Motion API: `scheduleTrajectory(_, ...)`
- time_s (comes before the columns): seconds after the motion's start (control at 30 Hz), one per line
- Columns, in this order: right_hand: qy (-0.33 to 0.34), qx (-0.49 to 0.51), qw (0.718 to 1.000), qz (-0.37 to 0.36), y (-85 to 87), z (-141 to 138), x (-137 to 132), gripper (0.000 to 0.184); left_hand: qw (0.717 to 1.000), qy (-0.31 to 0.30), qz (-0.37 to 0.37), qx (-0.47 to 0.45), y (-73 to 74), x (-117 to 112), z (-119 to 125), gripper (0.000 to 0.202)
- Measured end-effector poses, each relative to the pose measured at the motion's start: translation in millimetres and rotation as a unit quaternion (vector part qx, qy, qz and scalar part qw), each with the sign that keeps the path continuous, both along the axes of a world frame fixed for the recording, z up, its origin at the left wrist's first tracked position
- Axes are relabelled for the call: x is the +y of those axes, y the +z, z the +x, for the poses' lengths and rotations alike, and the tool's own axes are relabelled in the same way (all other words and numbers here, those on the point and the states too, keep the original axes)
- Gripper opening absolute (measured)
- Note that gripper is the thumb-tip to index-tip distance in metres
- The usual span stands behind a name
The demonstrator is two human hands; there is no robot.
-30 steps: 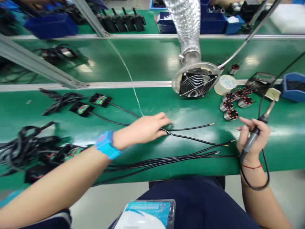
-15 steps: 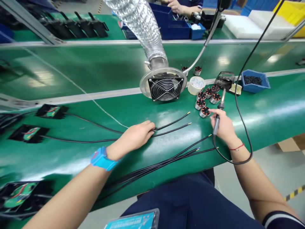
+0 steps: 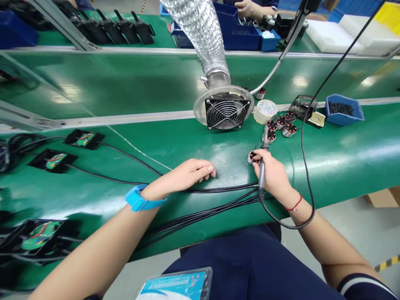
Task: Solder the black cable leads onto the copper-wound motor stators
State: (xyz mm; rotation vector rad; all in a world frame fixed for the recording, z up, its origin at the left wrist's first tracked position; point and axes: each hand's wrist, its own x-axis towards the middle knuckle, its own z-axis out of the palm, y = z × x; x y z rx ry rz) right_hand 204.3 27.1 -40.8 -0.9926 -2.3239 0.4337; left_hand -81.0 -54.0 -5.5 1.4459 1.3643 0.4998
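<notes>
My left hand, with a blue wristband, lies on the green bench with its fingers curled down over two black wires. My right hand is closed around a soldering iron, tip pointing away, and its fingertips also pinch a small round motor stator with orange windings. More black wires fan out along the bench's near edge under both hands.
A fume-extractor fan on a silver duct stands beyond my hands. Several motor stators, a tape roll, an iron stand and a blue bin sit at right. Circuit boards with leads lie at left. Another person's hands work across the belt.
My right hand moved left from the stator group with the iron and now holds one stator. The two wires under my left hand were drawn together and now lie straight toward my right hand.
</notes>
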Motion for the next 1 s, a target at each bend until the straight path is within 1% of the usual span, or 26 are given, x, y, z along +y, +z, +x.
scheduleTrajectory(0.03, 0.021, 0.016, 1.000, -0.016, 1.5, -8.3, -8.1, 0.035, 0.998, 0.047, -0.024, -0.039, -1.1, 4.8, 4.7, 0.036)
scheduleTrajectory(0.1, 0.046, 0.051, 0.997, -0.027, 4.4, -18.8, -18.0, 0.035, 0.979, 0.140, -0.067, -0.129, -3.3, 13.0, 16.8, 0.026)
scheduleTrajectory(0.17, 0.029, 0.089, 0.995, -0.014, 6.4, -20.7, -18.1, 0.032, 0.955, 0.214, -0.077, -0.191, -3.9, 19.6, 31.0, 0.019)
scheduleTrajectory(0.23, -0.010, 0.118, 0.993, 0.003, 6.9, -16.4, -11.1, 0.031, 0.946, 0.247, -0.072, -0.196, -2.4, 25.8, 45.5, 0.019)
scheduleTrajectory(0.3, -0.040, 0.125, 0.991, 0.013, 5.3, -10.1, -2.2, 0.034, 0.954, 0.241, -0.061, -0.168, 0.5, 32.2, 59.0, 0.029)
scheduleTrajectory(0.37, -0.057, 0.116, 0.991, 0.015, 1.4, -4.8, 4.2, 0.038, 0.966, 0.214, -0.053, -0.133, 3.3, 38.1, 69.4, 0.039)
scheduleTrajectory(0.43, -0.058, 0.117, 0.991, 0.001, -4.1, -2.2, 7.3, 0.040, 0.977, 0.181, -0.051, -0.102, 4.8, 41.9, 74.8, 0.042)
scheduleTrajectory(0.5, -0.043, 0.139, 0.989, -0.036, -10.1, -2.1, 8.7, 0.038, 0.982, 0.158, -0.061, -0.084, 4.8, 42.4, 74.9, 0.036)
scheduleTrajectory(0.57, -0.023, 0.170, 0.982, -0.082, -15.4, -3.4, 10.7, 0.035, 0.983, 0.148, -0.071, -0.080, 3.5, 40.0, 71.4, 0.028)
scheduleTrajectory(0.6, -0.015, 0.184, 0.977, -0.102, -17.5, -4.3, 12.0, 0.032, 0.983, 0.148, -0.072, -0.083, 2.7, 38.5, 69.4, 0.027)
scheduleTrajectory(0.67, 0.003, 0.209, 0.969, -0.134, -20.4, -6.2, 15.4, 0.029, 0.981, 0.155, -0.069, -0.096, 0.7, 36.1, 66.9, 0.033)
scheduleTrajectory(0.73, 0.022, 0.228, 0.961, -0.153, -21.6, -7.8, 18.4, 0.029, 0.978, 0.163, -0.062, -0.111, -1.5, 35.9, 67.4, 0.041)
scheduleTrajectory(0.8, 0.039, 0.239, 0.956, -0.167, -21.3, -8.8, 20.1, 0.031, 0.977, 0.168, -0.062, -0.118, -3.4, 37.5, 69.6, 0.043)
scheduleTrajectory(0.9, 0.060, 0.251, 0.948, -0.186, -20.0, -9.1, 20.7, 0.032, 0.978, 0.157, -0.076, -0.115, -4.7, 40.0, 70.8, 0.035)
scheduleTrajectory(1.0, 0.073, 0.266, 0.938, -0.212, -19.2, -9.3, 21.6, 0.032, 0.981, 0.132, -0.085, -0.109, -5.1, 38.8, 66.5, 0.026)
